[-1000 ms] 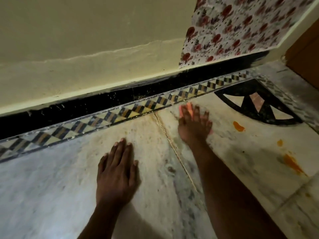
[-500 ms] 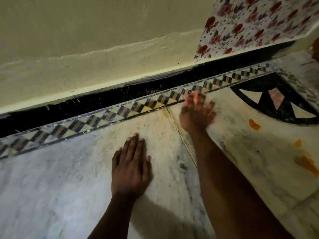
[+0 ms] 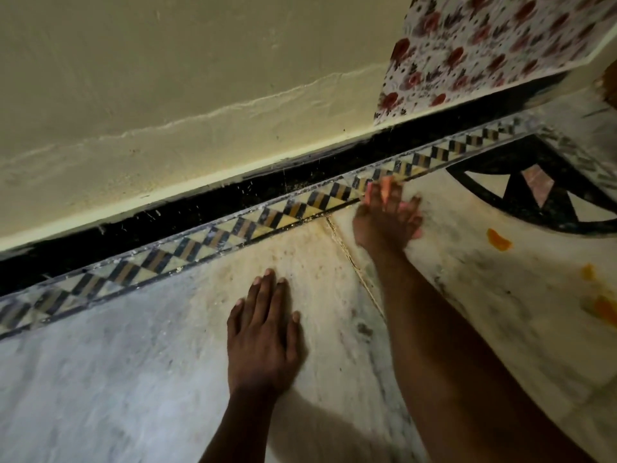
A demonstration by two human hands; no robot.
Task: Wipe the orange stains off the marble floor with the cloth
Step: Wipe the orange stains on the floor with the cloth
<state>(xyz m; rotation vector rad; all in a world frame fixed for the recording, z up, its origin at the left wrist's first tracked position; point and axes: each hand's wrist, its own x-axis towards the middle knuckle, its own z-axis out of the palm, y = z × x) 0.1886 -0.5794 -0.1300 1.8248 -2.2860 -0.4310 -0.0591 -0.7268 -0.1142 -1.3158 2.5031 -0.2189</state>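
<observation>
My right hand (image 3: 387,217) is stretched forward and blurred, pressing a pinkish-orange cloth (image 3: 384,189) onto the marble floor (image 3: 334,272); only bits of the cloth show between and past the fingers, at the patterned border. My left hand (image 3: 263,335) lies flat on the floor with nothing in it, nearer to me and left of the floor joint. Orange stains lie to the right of the right hand: one smear (image 3: 498,239), a small spot (image 3: 588,272) and a larger patch (image 3: 606,310) at the frame's edge.
A black and yellow checked border strip (image 3: 213,233) and a black skirting (image 3: 167,212) run along the cream wall (image 3: 167,78). A flowered cloth (image 3: 484,45) hangs at the upper right. A black fan-shaped inlay (image 3: 534,198) fills the floor's corner.
My right hand with the cloth has slid forward and leftward, away from the orange smear, until its fingertips reach the checked border. My left hand stays planted.
</observation>
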